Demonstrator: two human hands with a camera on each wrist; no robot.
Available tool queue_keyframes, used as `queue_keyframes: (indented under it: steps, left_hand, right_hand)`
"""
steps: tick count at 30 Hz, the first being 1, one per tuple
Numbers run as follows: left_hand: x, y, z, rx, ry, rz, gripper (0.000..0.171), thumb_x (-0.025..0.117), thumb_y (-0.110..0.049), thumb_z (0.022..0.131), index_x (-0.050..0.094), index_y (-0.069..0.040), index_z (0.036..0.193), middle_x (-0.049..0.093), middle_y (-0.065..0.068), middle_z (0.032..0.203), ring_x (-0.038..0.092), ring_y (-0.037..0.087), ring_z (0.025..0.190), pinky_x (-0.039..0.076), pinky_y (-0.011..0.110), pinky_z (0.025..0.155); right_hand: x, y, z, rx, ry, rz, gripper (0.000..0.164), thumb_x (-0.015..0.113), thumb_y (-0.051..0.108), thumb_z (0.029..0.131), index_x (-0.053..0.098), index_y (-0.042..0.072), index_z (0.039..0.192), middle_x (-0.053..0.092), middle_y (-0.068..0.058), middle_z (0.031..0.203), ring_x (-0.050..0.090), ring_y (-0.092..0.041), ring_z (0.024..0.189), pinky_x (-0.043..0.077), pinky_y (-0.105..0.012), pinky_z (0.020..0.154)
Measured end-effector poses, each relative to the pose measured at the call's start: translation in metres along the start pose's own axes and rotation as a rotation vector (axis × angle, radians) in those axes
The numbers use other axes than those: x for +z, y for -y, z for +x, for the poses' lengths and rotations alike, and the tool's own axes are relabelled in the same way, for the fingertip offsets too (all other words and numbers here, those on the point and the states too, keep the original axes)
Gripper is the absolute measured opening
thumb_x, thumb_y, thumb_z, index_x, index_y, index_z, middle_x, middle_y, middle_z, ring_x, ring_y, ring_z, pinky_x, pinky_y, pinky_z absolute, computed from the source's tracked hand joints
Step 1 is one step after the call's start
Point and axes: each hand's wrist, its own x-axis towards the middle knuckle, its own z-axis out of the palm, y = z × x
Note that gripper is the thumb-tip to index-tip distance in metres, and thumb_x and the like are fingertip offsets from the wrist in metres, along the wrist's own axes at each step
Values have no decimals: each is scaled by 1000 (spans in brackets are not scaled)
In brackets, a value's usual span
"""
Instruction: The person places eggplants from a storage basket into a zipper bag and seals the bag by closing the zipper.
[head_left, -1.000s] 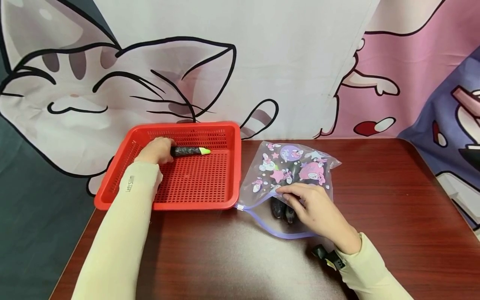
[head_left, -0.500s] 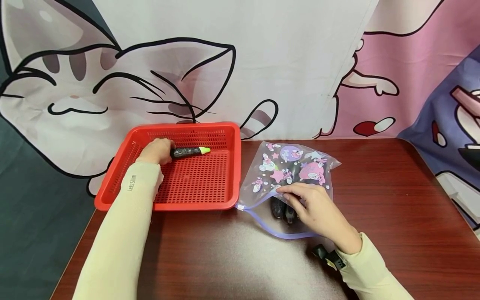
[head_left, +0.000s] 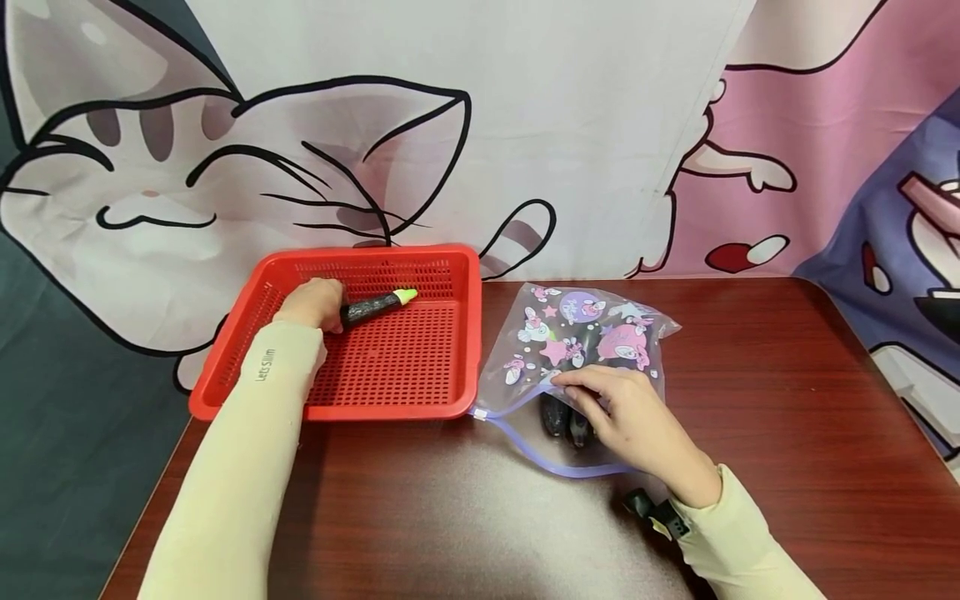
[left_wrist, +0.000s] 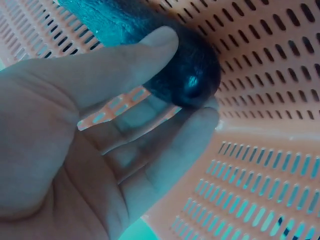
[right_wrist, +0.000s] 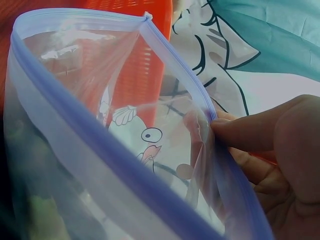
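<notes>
Inside the red basket (head_left: 393, 412), left hand (head_left: 311, 304) pinching one end of a dark elongated item (head_left: 371, 310), thumb on top, fingers beneath; green tip points away from the hand, toward the basket's back right. Right of the basket, on the brown table (head_left: 787, 392): clear printed bag (head_left: 555, 352), mouth open, dark pieces (head_left: 555, 415) inside. Right hand (head_left: 622, 412) pinching its purple zip edge. Behind the basket: cartoon-print cloth (head_left: 585, 125).

Small dark lettering (head_left: 266, 365) on the left sleeve (head_left: 232, 454) reads "Lets Slim" — set near the wrist end. The purple disc (head_left: 582, 306) on the clear bag (head_left: 585, 337) bears pale script-like marks — too small to read.
</notes>
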Motion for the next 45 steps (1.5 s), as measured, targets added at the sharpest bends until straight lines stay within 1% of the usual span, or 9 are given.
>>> queue_keyframes:
  steps: [6,12,17,21,25,29,32,38,45]
  left_hand:
    - [-9,-8,-2,21,20,32,26,83,-3,77,68,3,98,66,25,103,60,34,89,53,51,79]
    - [-21,-19,-4,-11,48,61,25,83,-2,73,64,0,89,64,21,96,56,33,85,51,50,79]
    - [-30,-29,-13,-11,48,71,26,81,-1,76,63,0,95,61,23,103,55,35,87,51,49,78]
    - [-36,-36,-22,-1,38,85,22,80,-3,79,65,-1,96,61,22,104,57,35,88,52,50,78]
    - [-42,-44,-32,18,17,94,17,80,-3,79,67,-3,90,65,17,96,58,33,84,51,49,79]
    - [-47,-53,-44,41,-27,97,17,80,-2,78,67,-4,89,65,15,91,57,31,79,51,47,76]
    - [-51,-61,-53,50,-55,85,17,78,0,78,67,-4,90,64,13,88,56,30,76,49,43,72]
    - [-57,-72,-73,55,-92,58,14,67,6,79,65,-7,85,61,11,83,54,28,72,45,39,67]
    - [-59,-78,-95,61,-138,-5,12,68,2,81,67,-5,91,61,10,78,54,28,73,45,39,66]
  right_hand:
    - [1,0,0,-1,3,5,22,71,-3,87,76,8,106,75,1,99,68,-9,89,56,-35,73]
    - [0,0,0,0,6,1,22,71,-3,87,76,8,106,75,1,99,68,-9,88,56,-35,73]
    - [1,0,1,-2,5,-1,22,71,-2,87,76,8,107,75,1,99,68,-9,87,56,-34,73]
    - [1,-1,0,-5,1,-1,23,71,-3,87,76,8,106,75,1,99,69,-10,88,56,-34,74]
    - [1,-1,0,-8,-1,-3,23,72,-3,87,76,8,106,75,1,99,69,-10,89,56,-35,74]
    - [1,0,0,-7,0,-3,23,72,-3,87,76,8,106,75,0,99,69,-10,88,56,-35,74]
    - [0,0,0,-2,3,-3,23,71,-3,87,76,8,106,75,0,99,68,-9,87,55,-34,73]
    - [0,0,-1,0,2,-2,23,72,-3,87,76,7,107,75,0,99,68,-9,87,55,-34,73]
    - [1,1,0,-3,6,-6,23,72,-2,87,76,9,107,75,1,99,68,-8,87,55,-34,72]
